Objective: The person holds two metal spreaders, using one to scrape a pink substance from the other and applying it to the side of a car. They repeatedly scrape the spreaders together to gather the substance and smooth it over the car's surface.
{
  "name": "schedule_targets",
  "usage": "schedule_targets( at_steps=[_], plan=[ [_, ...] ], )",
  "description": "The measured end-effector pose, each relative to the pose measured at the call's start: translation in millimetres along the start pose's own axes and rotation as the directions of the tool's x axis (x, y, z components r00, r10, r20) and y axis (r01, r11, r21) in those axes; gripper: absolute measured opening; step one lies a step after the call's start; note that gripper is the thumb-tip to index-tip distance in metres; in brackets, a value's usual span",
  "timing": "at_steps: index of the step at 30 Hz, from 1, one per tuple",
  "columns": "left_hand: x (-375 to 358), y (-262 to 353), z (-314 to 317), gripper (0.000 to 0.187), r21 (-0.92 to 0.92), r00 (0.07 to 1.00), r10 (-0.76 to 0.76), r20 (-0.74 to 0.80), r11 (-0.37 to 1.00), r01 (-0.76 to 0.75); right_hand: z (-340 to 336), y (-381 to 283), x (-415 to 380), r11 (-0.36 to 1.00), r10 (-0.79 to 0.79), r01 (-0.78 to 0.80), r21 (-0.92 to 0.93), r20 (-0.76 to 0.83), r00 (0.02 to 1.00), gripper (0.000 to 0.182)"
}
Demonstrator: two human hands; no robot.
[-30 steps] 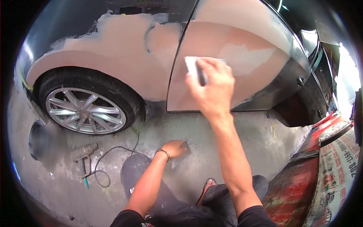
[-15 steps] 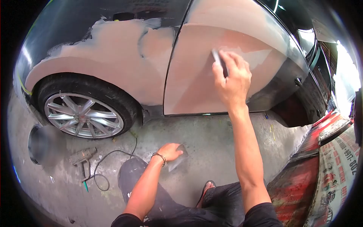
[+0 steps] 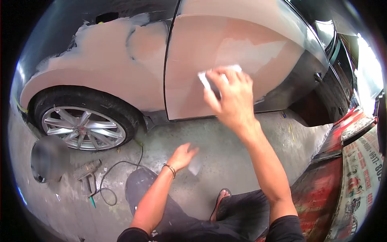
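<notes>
My right hand (image 3: 231,92) is closed round a flat pad or spreader (image 3: 203,80) with a pale edge, held against or very near the car door (image 3: 189,48). Pinkish filler covers much of this panel, with a lighter grey patch (image 3: 246,52) just above my hand. Lower down, over the floor, my left hand (image 3: 183,156) pinches a thin grey plate (image 3: 195,166), which is blurred. Beside the door, the fender (image 3: 109,60) also carries pinkish filler over dark paint.
A wheel (image 3: 82,127) stands at the left, with a round dark object (image 3: 48,159) below it. A heat-gun-like tool (image 3: 88,173) and its cable (image 3: 121,162) lie on the floor (image 3: 225,145). Printed sheeting (image 3: 356,173) hangs at the right.
My right hand has moved down and left across the door, and its held piece shows a wider pale edge. My left hand has shifted slightly upward. The car appears further left in view.
</notes>
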State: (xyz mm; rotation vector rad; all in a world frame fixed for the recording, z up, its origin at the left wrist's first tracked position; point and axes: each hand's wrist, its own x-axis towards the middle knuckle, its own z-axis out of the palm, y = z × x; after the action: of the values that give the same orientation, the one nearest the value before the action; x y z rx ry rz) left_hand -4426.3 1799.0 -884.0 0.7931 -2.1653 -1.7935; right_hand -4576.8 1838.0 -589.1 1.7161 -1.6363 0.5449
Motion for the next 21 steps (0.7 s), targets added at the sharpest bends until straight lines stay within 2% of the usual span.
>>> schedule_targets(
  at_steps=[1,2,4,5,7,8,9,12,13,16,17,18,19,20,21],
  plan=[
    [1,5,2,0.058,-0.282,0.999,-0.015,-0.05,0.959,0.0,-5,-3,-16,0.991,0.03,-0.036,0.126,0.046,0.998,0.039],
    [-1,16,5,0.054,-0.545,0.994,-0.046,-0.1,0.838,-0.016,-18,-10,-31,0.958,0.062,-0.092,0.272,0.117,0.991,0.042],
    [-14,40,7,0.048,-0.913,0.976,-0.147,-0.164,0.398,-0.093,-33,-18,-73,0.809,0.076,-0.224,0.543,0.28,0.957,0.048],
    [-24,58,-2,0.039,-0.966,0.981,-0.143,-0.131,0.24,-0.094,-40,-26,-93,0.707,0.07,-0.315,0.633,0.381,0.922,0.048],
    [-29,64,2,0.037,-0.985,0.989,-0.119,-0.092,0.158,-0.073,-48,-42,-132,0.595,-0.001,-0.4,0.697,0.499,0.867,0.049],
    [-33,67,4,0.036,-0.991,0.992,-0.105,-0.071,0.118,-0.058,-54,-53,-145,0.535,0.01,-0.506,0.676,0.594,0.804,0.051],
    [-39,75,6,0.035,-0.996,0.99,-0.139,-0.034,0.083,-0.022,-55,-55,-156,0.574,0.005,-0.475,0.668,0.577,0.817,0.052],
    [-48,82,18,0.035,-0.995,0.983,-0.18,-0.046,0.099,-0.028,-54,-46,-180,0.678,0.015,-0.416,0.606,0.554,0.832,0.054],
    [-48,82,20,0.035,-0.987,0.979,-0.178,-0.103,0.14,-0.078,-56,-39,-185,0.711,0.027,-0.402,0.577,0.549,0.835,0.054],
    [-50,77,8,0.035,-0.979,0.989,-0.126,-0.08,0.196,-0.054,-61,-5,-196,0.907,0.125,-0.337,0.251,0.605,0.786,0.051],
    [-47,80,9,0.038,-0.934,0.981,-0.099,-0.164,0.335,-0.123,-61,-1,-199,0.925,0.153,-0.322,0.202,0.579,0.801,0.048],
    [-45,79,11,0.039,-0.777,0.961,-0.011,-0.275,0.591,-0.215,-59,-2,-195,0.91,0.161,-0.339,0.24,0.548,0.821,0.048],
    [-46,75,15,0.04,-0.547,0.931,0.092,-0.352,0.787,-0.285,-58,-10,-190,0.891,0.17,-0.358,0.28,0.526,0.834,0.048],
    [-50,70,20,0.041,-0.266,0.899,0.205,-0.387,0.908,-0.322,-57,-20,-189,0.867,0.183,-0.382,0.32,0.509,0.841,0.048],
    [-63,88,17,0.046,-0.373,0.927,0.134,-0.35,0.888,-0.27,-54,-27,-187,0.892,0.088,-0.308,0.332,0.54,0.837,0.05]
  ],
)
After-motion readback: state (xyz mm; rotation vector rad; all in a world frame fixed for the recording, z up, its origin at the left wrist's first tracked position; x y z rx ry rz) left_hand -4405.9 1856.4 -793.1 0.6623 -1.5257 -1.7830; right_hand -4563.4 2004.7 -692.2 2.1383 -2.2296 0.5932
